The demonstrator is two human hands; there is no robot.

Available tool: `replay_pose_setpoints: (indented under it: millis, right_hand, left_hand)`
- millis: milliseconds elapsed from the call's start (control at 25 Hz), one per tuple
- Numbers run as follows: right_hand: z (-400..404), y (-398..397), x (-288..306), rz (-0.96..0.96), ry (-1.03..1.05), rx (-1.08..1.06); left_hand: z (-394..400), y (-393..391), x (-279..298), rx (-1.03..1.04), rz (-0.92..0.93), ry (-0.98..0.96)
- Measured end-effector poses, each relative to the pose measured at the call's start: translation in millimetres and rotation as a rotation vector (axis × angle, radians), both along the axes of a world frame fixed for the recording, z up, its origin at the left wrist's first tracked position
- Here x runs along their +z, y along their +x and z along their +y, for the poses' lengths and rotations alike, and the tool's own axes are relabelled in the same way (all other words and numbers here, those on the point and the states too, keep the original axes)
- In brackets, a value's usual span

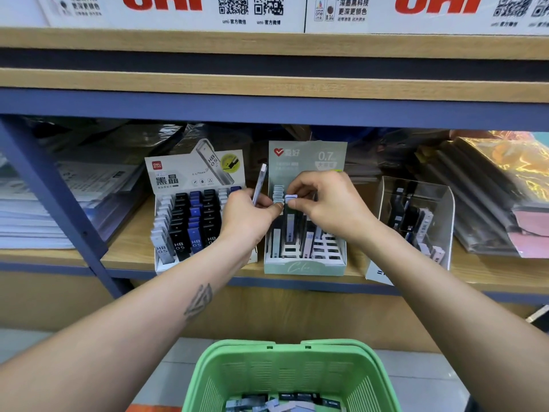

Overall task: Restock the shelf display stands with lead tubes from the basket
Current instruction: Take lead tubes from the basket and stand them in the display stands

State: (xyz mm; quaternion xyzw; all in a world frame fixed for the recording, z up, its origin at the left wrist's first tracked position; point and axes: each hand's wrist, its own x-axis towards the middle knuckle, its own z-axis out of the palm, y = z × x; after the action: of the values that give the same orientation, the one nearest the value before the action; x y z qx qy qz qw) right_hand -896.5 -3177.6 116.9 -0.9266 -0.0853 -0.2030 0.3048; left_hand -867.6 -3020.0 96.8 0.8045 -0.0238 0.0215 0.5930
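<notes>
Left hand (248, 214) grips an upright tube (259, 184); right hand (326, 203) pinches a second tube (290, 217) above the green stand (306, 266) at the shelf (130, 248) front edge. Basket (292, 373) below.

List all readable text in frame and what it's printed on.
"uni", red, cropped: white boxes on the top shelf
"one ink": top right box
"deli", "黑晶", "HB 0.5": left display stand header
"HB 05": its lead tubes
"爱好", "0.7": green display stand
QR captions, small print: blurred.
</notes>
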Motion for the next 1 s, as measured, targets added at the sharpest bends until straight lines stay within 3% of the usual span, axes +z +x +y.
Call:
replay_pose_setpoints:
  millis: [240,440,520,600,720,840,1000]
  right_hand:
    - [1,2,-5,-0.135,-0.35,-0.075]
    - [-2,-1,-2,-0.046,-0.363,-0.054]
    - [0,-4,6,-0.052,-0.224,-0.063]
    - [0,-9,17,0.011,0.158,0.01]
    - [-6,-20,26,0.138,0.651,0.261]
    - [-9,-27,24,0.178,0.733,0.355]
    - [-21,-32,25,0.156,0.688,0.264]
  left_hand:
    - [1,2,-1,-0.001,0.004,-0.008]
    - [4,-1,1,-0.032,0.017,-0.008]
    - [6,-6,9,-0.043,-0.014,-0.012]
    - [9,-14,19,-0.097,-0.031,-0.035]
    - [11,-33,28,-0.409,0.14,-0.203]
    - [12,-46,26,-0.647,0.324,-0.282]
    - [9,-47,26,-0.659,0.352,-0.338]
